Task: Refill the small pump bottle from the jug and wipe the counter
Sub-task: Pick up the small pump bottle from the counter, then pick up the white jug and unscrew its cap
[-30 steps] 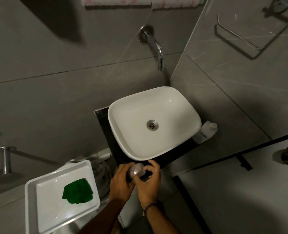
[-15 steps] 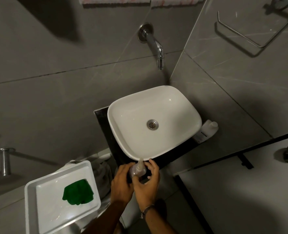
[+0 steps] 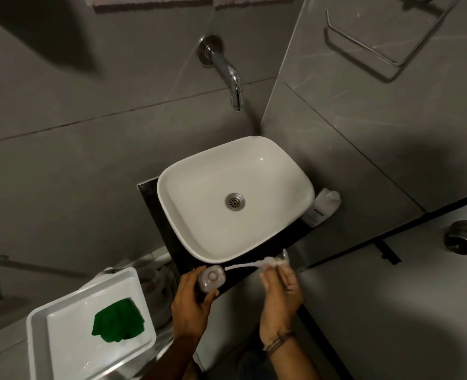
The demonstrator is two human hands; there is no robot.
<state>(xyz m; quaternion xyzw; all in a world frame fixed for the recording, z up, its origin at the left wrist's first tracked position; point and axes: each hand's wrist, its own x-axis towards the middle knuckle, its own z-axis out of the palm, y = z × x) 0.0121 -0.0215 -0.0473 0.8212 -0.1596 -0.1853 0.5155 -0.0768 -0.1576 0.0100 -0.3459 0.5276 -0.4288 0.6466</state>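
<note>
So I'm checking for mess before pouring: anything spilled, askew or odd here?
No spill shows. The pump is out of the bottle, held sideways in the right hand, its tube over the counter edge, where it might drip. The left hand holds the open bottle upright.

A white basin (image 3: 235, 198) with a metal drain (image 3: 235, 201) sits below a chrome wall tap (image 3: 224, 69). Down to the left stands a white tray (image 3: 62, 352) on a metal surface. A wire rail (image 3: 386, 37) hangs on the grey tiled wall at upper right.
</note>
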